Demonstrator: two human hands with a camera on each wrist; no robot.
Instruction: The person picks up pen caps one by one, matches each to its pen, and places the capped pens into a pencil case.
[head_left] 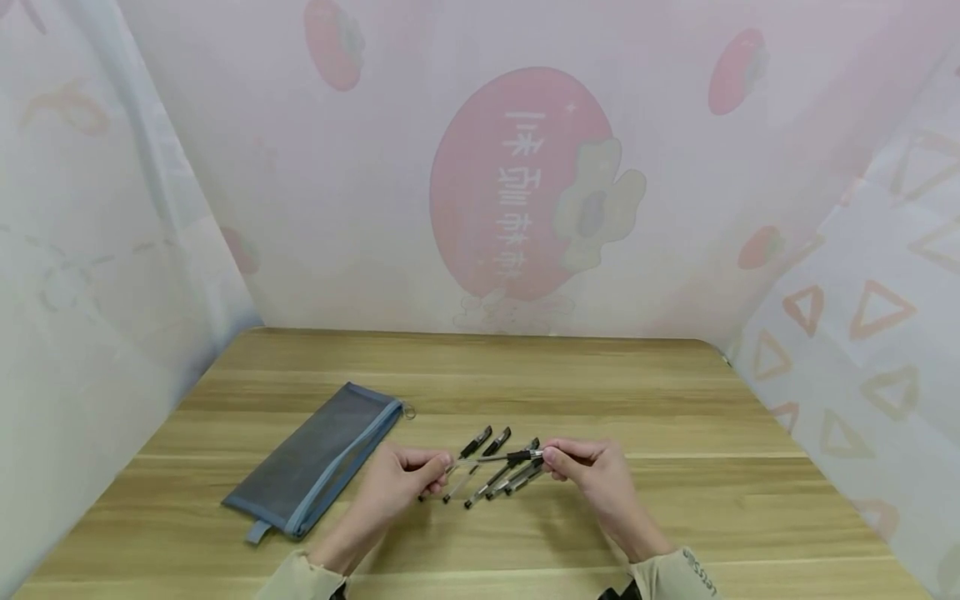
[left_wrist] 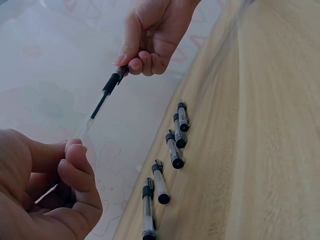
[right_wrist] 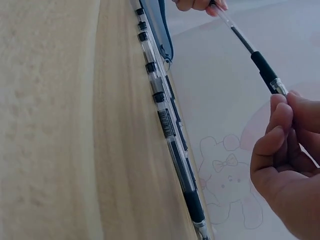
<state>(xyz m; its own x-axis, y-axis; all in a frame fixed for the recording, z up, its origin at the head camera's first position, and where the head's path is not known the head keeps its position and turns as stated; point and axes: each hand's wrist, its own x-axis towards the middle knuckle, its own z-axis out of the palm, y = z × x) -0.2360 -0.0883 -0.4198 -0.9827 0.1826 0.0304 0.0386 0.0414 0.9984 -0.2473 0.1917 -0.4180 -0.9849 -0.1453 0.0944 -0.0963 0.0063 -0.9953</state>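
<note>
Above the table, one clear-barrelled gel pen (head_left: 517, 457) stretches between the two hands. My left hand (head_left: 405, 479) pinches the see-through barrel end between thumb and fingers. At the other end, my right hand (head_left: 592, 475) pinches the silver tip section, just past the black grip (right_wrist: 264, 67). The dark ink inside shows through the barrel in both wrist views. Below the hands, several similar pens (left_wrist: 173, 150) with black ends lie side by side in a slanted row on the wood.
Left of my left hand lies a flat grey-blue mesh zip pouch (head_left: 300, 458), with a small ring (head_left: 408, 412) at its far corner and a fabric tab (head_left: 257, 532) at the near one. Printed cloth walls (head_left: 375, 208) enclose the wooden table (head_left: 675, 400) at the back and sides.
</note>
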